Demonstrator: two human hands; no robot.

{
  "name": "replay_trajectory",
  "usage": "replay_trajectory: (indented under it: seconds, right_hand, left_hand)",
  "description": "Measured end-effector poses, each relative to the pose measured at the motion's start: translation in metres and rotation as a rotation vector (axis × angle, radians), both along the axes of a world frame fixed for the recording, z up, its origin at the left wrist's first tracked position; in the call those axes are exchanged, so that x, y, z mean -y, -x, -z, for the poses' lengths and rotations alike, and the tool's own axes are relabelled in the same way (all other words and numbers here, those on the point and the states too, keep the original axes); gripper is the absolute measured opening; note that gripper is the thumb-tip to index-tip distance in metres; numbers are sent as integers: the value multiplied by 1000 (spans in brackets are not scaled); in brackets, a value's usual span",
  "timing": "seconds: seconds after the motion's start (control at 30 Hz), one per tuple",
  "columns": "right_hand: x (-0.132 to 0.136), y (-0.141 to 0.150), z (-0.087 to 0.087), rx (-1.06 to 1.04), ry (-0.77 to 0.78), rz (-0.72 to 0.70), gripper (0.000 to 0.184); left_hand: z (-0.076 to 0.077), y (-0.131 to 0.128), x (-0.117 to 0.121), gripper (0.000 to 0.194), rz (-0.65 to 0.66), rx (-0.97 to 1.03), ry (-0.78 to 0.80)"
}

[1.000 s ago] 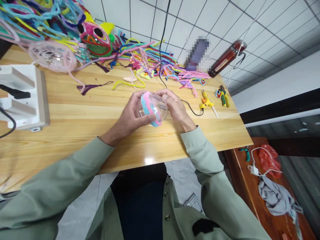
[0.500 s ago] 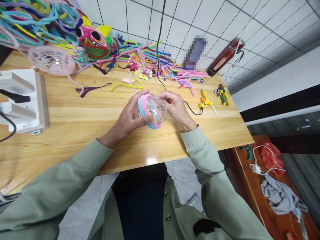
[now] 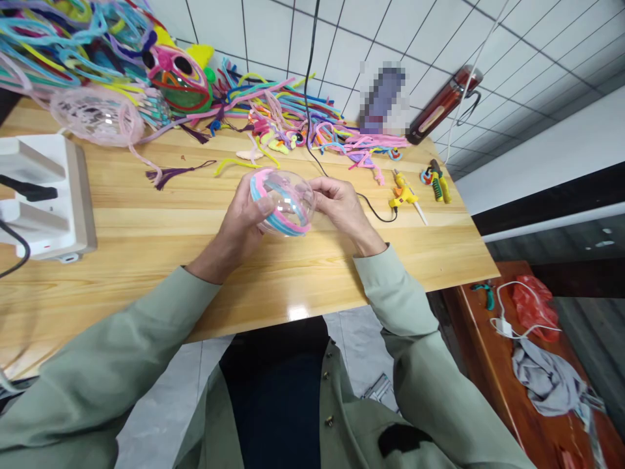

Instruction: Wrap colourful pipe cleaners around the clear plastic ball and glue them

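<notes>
A clear plastic ball (image 3: 299, 185) with fuzzy pink and light-blue pipe cleaner bands (image 3: 284, 221) round it is held above the wooden table. My left hand (image 3: 239, 221) is closed round the ball's left side, thumb across the bands. At the opposite side, the thumb and fingers of my right hand (image 3: 342, 205) are pinched together against or right beside the clear wall. What lies between those fingertips, if anything, is too small to make out.
Pipe cleaners (image 3: 273, 107) lie heaped along the tiled wall, beside a decorated mask-like piece (image 3: 178, 71). A yellow glue gun (image 3: 404, 195), pliers (image 3: 440, 182) and a red thermos (image 3: 444, 107) are at the right. A white power strip (image 3: 73, 195) stands left; a dark cable (image 3: 308, 85) hangs at the back.
The ball has shifted left and slightly up with my left hand, and its bands have turned to a different tilt. My right hand has stayed almost in place, still pinched.
</notes>
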State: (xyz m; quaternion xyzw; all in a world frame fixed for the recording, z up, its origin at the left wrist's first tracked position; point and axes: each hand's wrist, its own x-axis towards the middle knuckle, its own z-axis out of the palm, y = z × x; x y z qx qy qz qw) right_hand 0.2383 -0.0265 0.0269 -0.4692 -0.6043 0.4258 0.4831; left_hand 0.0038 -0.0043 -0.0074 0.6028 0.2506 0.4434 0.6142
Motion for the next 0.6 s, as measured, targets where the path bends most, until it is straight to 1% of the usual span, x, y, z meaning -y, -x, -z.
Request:
replay_trajectory:
  seconds: [0.07, 0.17, 0.23, 0.3, 0.4, 0.5, 0.6]
  right_hand:
    - [2, 0, -3, -1, 20, -6, 45]
    - [3, 0, -7, 42, 51, -27, 42]
    - [3, 0, -8, 76, 54, -33, 41]
    - [3, 0, -7, 92, 42, -28, 41]
    - [4, 0, -5, 112, 14, -12, 40]
    - [3, -1, -3, 135, -6, -9, 37]
    - [3, -1, -2, 141, -11, -4, 36]
  left_hand:
    - [-9, 1, 1, 96, -1, -54, 2]
    - [-15, 2, 0, 85, 2, 0, 13]
    - [-15, 2, -1, 75, 29, 68, 40]
    - [-15, 2, -2, 70, 52, 117, 74]
    - [-17, 2, -1, 71, 44, 171, 121]
    - [-19, 1, 0, 73, 43, 182, 135]
    - [-13, 1, -3, 72, 60, 179, 124]
